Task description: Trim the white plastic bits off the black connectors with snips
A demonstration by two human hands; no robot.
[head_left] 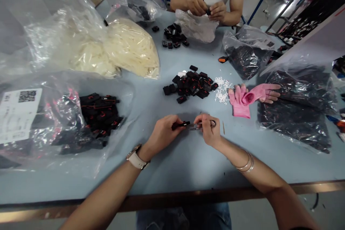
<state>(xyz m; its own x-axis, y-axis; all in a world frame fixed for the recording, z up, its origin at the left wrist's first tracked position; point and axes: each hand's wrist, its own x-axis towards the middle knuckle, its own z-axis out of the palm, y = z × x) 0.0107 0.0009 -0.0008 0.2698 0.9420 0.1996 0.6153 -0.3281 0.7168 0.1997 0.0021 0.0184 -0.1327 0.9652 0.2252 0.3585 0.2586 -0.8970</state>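
Nearest, over the table (175,169): left hand (161,134) pinching a small black part (181,125) between thumb and fingertips; at its 3 o'clock, right hand (209,132), fingers curled tight round a thin metal tool (199,126), tip at the part; probably light, rigid, slick plastic, safest gripped by its flat sides; at 12 o'clock, pile of black parts (192,84); at 1 o'clock, white bits (222,90), pink glove (252,97); farthest, co-worker's hands (207,7).

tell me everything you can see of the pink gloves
The pink gloves look like soft knit fabric: a pair, empty, lying flat on the blue-grey table, one overlapping the other. Scattered white bits and a heap of small black parts lie on one side, a clear bag of dark parts on the other. No hand touches them.
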